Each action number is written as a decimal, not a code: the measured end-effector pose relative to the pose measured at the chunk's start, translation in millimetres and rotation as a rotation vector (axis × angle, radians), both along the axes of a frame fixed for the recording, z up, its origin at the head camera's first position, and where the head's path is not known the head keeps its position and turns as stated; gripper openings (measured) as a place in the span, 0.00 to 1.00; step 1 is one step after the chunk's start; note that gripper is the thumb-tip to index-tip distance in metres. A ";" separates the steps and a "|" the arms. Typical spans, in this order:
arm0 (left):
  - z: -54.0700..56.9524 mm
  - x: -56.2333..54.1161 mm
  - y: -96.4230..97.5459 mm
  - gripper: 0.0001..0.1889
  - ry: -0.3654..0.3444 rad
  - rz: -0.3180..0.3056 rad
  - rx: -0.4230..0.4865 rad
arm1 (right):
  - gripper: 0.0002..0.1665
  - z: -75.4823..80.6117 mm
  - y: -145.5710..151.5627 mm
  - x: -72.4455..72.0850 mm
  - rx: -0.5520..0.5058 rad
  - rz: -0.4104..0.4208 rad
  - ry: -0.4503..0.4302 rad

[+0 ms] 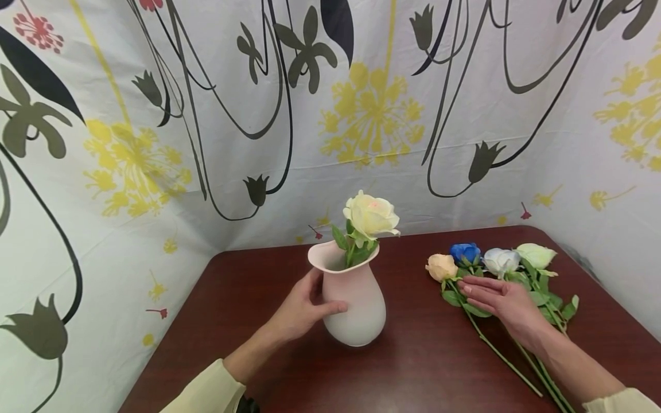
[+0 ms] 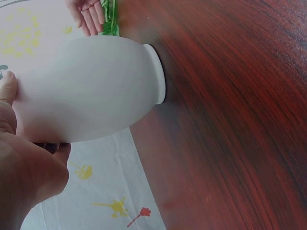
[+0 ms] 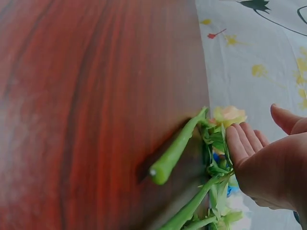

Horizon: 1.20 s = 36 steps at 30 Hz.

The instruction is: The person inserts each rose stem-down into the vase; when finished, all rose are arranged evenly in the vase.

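Note:
A white vase [image 1: 356, 310] stands upright on the table, with one cream rose [image 1: 373, 215] in its mouth leaning right. My left hand [image 1: 304, 307] grips the vase's left side, thumb across the front and fingers behind; the left wrist view shows the vase body [image 2: 100, 91] close up. Over the loose roses at the right is my right hand [image 1: 503, 301], its fingers fairly straight, close to the stem of the peach rose [image 1: 442, 268]. Beside that lie a blue rose [image 1: 465, 253], a pale blue-white rose [image 1: 501, 262] and a whitish-green rose [image 1: 536, 255].
The dark red-brown table [image 1: 418, 367] has its back edge against a white cloth [image 1: 289, 206] printed with flowers. Green stems [image 1: 508, 364] run from the rose heads toward the table's front right. In the right wrist view a cut stem end [image 3: 160, 172] points at the camera.

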<state>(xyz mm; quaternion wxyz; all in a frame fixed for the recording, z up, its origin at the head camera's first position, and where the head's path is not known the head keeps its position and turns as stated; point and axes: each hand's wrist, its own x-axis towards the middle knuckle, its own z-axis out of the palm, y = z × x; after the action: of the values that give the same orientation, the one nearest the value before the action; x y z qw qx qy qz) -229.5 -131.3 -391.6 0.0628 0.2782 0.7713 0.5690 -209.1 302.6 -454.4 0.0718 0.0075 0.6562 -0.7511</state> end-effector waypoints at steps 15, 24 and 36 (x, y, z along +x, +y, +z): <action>-0.8 -0.4 -0.2 0.44 0.003 -0.004 0.005 | 0.35 -5.6 -4.2 0.6 0.440 -0.006 0.041; -0.4 -0.4 -0.4 0.44 0.000 -0.001 -0.002 | 0.37 -3.8 -5.1 2.1 0.548 0.007 0.056; -0.1 -0.5 -0.3 0.43 -0.002 -0.004 0.006 | 0.31 -5.3 -10.4 -1.3 0.695 -0.009 0.094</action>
<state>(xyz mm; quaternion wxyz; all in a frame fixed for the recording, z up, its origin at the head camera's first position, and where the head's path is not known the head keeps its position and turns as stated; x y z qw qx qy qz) -230.0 -131.6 -391.7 0.0641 0.2794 0.7690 0.5714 -210.4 292.2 -459.6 0.0313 -0.0002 0.8752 -0.4827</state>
